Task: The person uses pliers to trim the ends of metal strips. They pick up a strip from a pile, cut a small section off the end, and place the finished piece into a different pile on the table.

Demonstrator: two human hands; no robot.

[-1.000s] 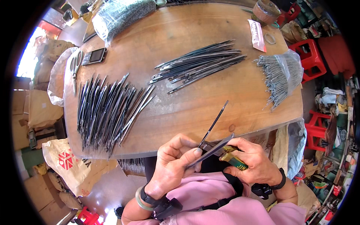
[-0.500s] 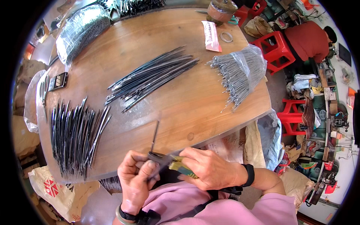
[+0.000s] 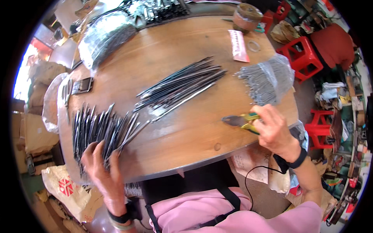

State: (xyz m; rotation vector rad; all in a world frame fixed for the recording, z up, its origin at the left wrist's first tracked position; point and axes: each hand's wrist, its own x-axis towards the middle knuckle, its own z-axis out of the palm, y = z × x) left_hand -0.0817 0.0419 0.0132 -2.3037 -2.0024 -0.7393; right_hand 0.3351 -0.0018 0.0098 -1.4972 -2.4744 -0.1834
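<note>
My right hand [image 3: 274, 130] grips a pair of pliers [image 3: 237, 120] with yellow-green handles, held over the right part of the table with their jaws toward the left. My left hand [image 3: 101, 167] is at the near end of a bundle of thin dark strips [image 3: 91, 126] on the left. Its fingers are spread and reach in among the strips; their tips are partly hidden. One strip [image 3: 134, 136] slants away from the bundle toward a second pile of long dark strips [image 3: 178, 87] mid-table. Thin grey wire-like rods [image 3: 258, 83] lie bundled in clear plastic near my right hand.
The wooden table [image 3: 186, 136] also bears a large plastic bag of dark pieces [image 3: 107, 40], a black handheld device [image 3: 82, 85], scissors [image 3: 67, 93], a pink-white packet [image 3: 239, 46], a ring [image 3: 254, 46] and a jar [image 3: 247, 18]. Red stools [image 3: 301, 58] and a person in red [image 3: 333, 44] are beyond the right edge.
My hands have moved apart: the left to the left bundle, the right rightward with the pliers. The thin strip held upright between them before is no longer there.
</note>
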